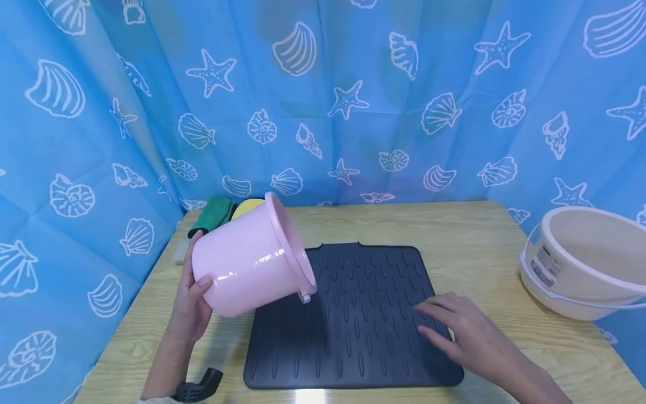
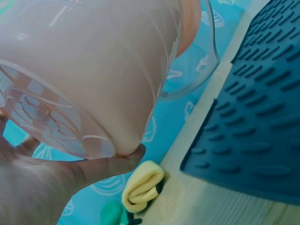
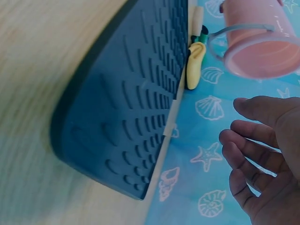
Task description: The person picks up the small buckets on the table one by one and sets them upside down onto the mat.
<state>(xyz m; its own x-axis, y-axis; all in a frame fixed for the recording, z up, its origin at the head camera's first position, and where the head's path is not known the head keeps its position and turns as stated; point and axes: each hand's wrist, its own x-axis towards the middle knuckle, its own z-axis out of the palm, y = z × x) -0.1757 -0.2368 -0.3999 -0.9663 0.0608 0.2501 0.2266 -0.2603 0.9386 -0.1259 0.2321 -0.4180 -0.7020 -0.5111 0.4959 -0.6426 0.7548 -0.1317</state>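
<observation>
A pink bucket (image 1: 247,261) is held tilted on its side over the left part of a dark ribbed mat (image 1: 363,314), its mouth turned to the right. My left hand (image 1: 194,294) grips it around the base, thumb on the near side and fingers behind. In the left wrist view the bucket's ribbed underside (image 2: 47,112) shows just above that hand, and its handle (image 2: 211,61) hangs by the rim. Over the mat's right edge, my right hand (image 1: 461,331) holds nothing, its fingers loosely bent toward the bucket.
A cream-white bucket (image 1: 580,264) with a lowered handle stands at the table's right side. Behind the pink bucket, at the back left, lie a rolled green cloth (image 1: 214,213) and a yellow cloth (image 2: 143,185). A blue shell-print curtain (image 1: 323,140) borders the wooden table (image 1: 464,235).
</observation>
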